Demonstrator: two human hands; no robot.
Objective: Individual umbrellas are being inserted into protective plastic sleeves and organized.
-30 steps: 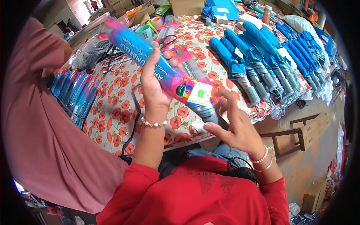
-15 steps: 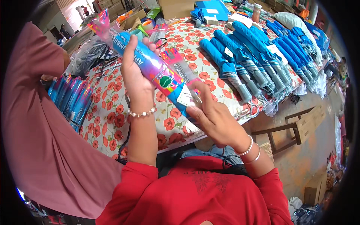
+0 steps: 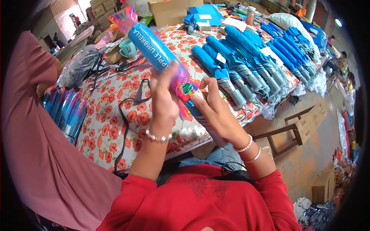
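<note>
A folded blue umbrella in a printed blue and pink plastic sleeve (image 3: 152, 44) slants up to the left over the table. My left hand (image 3: 165, 96), blurred by motion, is closed around the middle of the sleeve. My right hand (image 3: 217, 111) grips the lower end, thumb on top near the sleeve's mouth and index finger bent. Below that hand the grey striped handle end (image 3: 212, 133) shows. To the right on the table lie several folded blue umbrellas (image 3: 235, 54) with grey handles.
A flowered cloth (image 3: 104, 134) covers the table. Sleeved umbrellas (image 3: 67, 111) are stacked at the left beside a person in a mauve garment (image 3: 50, 146). A green mug (image 3: 127, 49), a black strap (image 3: 125, 119) and a cardboard box (image 3: 171, 11) are on the table. A wooden stool (image 3: 296, 131) stands right.
My left hand has slid down the sleeve toward my right hand. The white dotted card by my right fingers no longer shows. My view has shifted slightly, and the sleeve's far end points more upward.
</note>
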